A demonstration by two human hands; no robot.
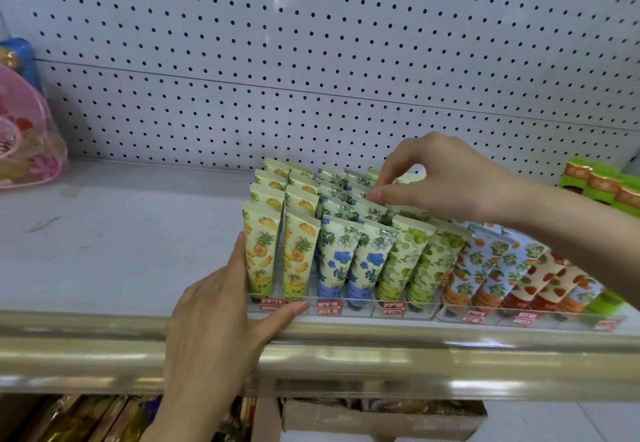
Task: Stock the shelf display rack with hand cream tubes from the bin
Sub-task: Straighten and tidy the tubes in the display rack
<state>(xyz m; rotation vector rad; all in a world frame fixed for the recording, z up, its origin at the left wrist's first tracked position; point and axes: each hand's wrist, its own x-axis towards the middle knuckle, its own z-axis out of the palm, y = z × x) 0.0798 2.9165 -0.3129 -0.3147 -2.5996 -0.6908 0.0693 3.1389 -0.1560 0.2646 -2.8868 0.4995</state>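
Note:
A clear acrylic display rack (pixel 426 312) stands on the shelf, filled with rows of upright hand cream tubes: yellow pineapple tubes (pixel 263 247), blue flower tubes (pixel 337 251) and green grape tubes (pixel 408 251). My left hand (pixel 221 320) rests flat against the rack's left front corner, thumb along its front edge. Over the back rows, my right hand (pixel 440 178) pinches the top of a green tube (pixel 408 179) with thumb and fingers. A second rack (pixel 485 318) to the right holds orange and strawberry tubes. The bin is not in view.
The white shelf (pixel 121 241) lies bare to the left of the rack, with a pegboard wall (pixel 311 61) behind. A pink bag (pixel 27 144) sits at far left. Green boxes (pixel 602 185) stand at far right. A metal rail (pixel 346 355) fronts the shelf; goods lie below.

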